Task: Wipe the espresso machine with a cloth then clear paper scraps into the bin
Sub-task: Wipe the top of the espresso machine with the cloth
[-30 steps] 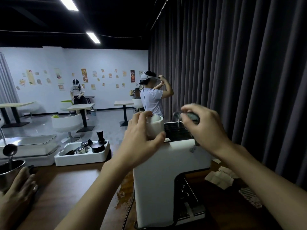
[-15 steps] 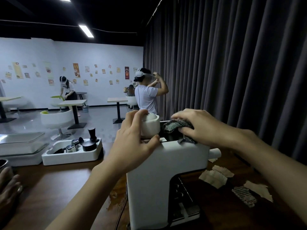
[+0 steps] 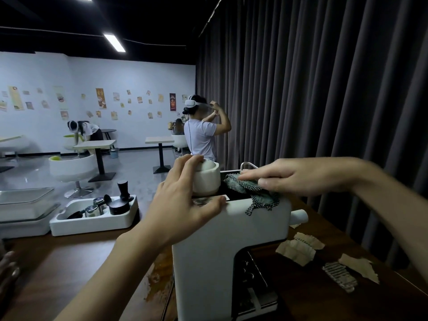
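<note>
Espresso machine (image 3: 208, 251): white, standing on the brown table (image 3: 69, 262), directly beneath both hands. A white accessory tray (image 3: 92, 218) lies well left of the left hand (image 3: 183, 205). That hand holds a white cup (image 3: 208, 179) on the machine's top, with the fingers curved round its near side and the thumb lying on the top edge. Just beside the cup, the right hand (image 3: 301, 176) presses a checked cloth (image 3: 252, 191) flat onto the top with straight fingers. Torn paper scraps (image 3: 298, 249) lie on the table below the right forearm.
</note>
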Demonstrator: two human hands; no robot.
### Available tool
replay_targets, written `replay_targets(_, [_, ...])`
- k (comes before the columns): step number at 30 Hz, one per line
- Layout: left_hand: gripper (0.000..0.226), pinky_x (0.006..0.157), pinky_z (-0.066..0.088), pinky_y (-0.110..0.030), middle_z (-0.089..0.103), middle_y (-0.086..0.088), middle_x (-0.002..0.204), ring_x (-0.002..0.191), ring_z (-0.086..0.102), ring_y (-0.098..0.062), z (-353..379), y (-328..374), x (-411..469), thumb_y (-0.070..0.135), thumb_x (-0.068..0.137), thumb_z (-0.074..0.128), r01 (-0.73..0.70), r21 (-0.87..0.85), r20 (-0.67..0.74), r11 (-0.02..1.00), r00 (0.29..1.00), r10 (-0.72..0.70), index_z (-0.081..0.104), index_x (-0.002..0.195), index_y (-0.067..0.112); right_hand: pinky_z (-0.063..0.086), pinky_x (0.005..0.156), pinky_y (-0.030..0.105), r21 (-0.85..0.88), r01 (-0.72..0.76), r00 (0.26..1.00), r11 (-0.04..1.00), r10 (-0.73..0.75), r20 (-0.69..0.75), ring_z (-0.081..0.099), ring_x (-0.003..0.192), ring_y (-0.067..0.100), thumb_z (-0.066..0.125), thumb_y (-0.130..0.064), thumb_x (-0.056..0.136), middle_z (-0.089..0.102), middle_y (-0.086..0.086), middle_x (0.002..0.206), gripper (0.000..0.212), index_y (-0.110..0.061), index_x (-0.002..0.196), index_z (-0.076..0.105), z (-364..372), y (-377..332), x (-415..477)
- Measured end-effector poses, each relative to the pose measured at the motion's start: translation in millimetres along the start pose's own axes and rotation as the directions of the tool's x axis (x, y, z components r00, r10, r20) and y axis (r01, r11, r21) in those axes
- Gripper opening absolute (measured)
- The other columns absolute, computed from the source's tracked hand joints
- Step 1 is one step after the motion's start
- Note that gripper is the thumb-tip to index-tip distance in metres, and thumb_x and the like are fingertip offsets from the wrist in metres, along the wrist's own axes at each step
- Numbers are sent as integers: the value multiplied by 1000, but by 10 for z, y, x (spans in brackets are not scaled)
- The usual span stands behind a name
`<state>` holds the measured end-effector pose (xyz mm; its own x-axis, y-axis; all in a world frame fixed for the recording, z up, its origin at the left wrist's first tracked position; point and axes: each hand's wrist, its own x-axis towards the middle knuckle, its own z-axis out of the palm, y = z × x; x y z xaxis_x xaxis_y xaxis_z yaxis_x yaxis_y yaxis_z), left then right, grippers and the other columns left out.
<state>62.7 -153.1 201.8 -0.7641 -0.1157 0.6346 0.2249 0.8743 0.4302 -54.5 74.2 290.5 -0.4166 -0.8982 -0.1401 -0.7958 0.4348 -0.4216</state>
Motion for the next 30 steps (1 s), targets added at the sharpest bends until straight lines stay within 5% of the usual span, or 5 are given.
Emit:
replay_targets(4, [91, 104, 44, -49, 28, 17, 149, 128, 49, -22, -8, -8, -8, 75, 70, 53, 6, -6, 13, 1000, 1000, -6, 31, 148, 32, 13, 117, 43, -298, -77, 961, 951, -9, -275, 30, 136, -2, 47, -33, 101, 44, -22, 142, 33, -42, 132, 54, 195, -18, 164])
replay_targets(15, [87, 102, 44, -50, 27, 21, 147, 121, 51, -22, 1, -28, -10, 74, 72, 53, -18, -11, 11, 1000, 1000, 19, 31, 146, 35, 32, 84, -6, 31, 81, 996, 996, -79, -43, 30, 119, -31, 55, -25, 98, 42, -45, 131, 39, -50, 129, 55, -34, 142, 61])
replay_targets(21, [90, 103, 43, -47, 25, 23, 148, 121, 49, -14, -60, -21, -7, 74, 71, 51, -35, 9, 29, 999, 999, 35, 31, 148, 32, 20, 118, 38, -176, 26, 964, 984, -71, -256, 28, 137, -9, 59, -42, 93, 43, -28, 142, 36, -54, 127, 52, 137, 184, 282])
replay_targets(26, [89, 105, 43, -47, 23, 24, 148, 123, 47, -12, -57, -29, -18, 73, 73, 52, -47, 5, 35, 999, 998, 47, 29, 149, 33, 28, 95, 11, -110, 60, 979, 992, -80, -187, 27, 119, -31, 61, -48, 91, 36, -46, 126, 34, -63, 120, 49, 81, 165, 204])
replay_targets(30, [88, 104, 43, -48, 23, 25, 148, 122, 48, -13, -51, -35, -18, 74, 73, 52, -47, 1, 34, 999, 998, 47, 29, 148, 34, 20, 117, 40, -184, -38, 947, 982, -23, -319, 33, 136, -2, 61, -45, 91, 46, -23, 142, 35, -48, 126, 57, 138, 129, 361])
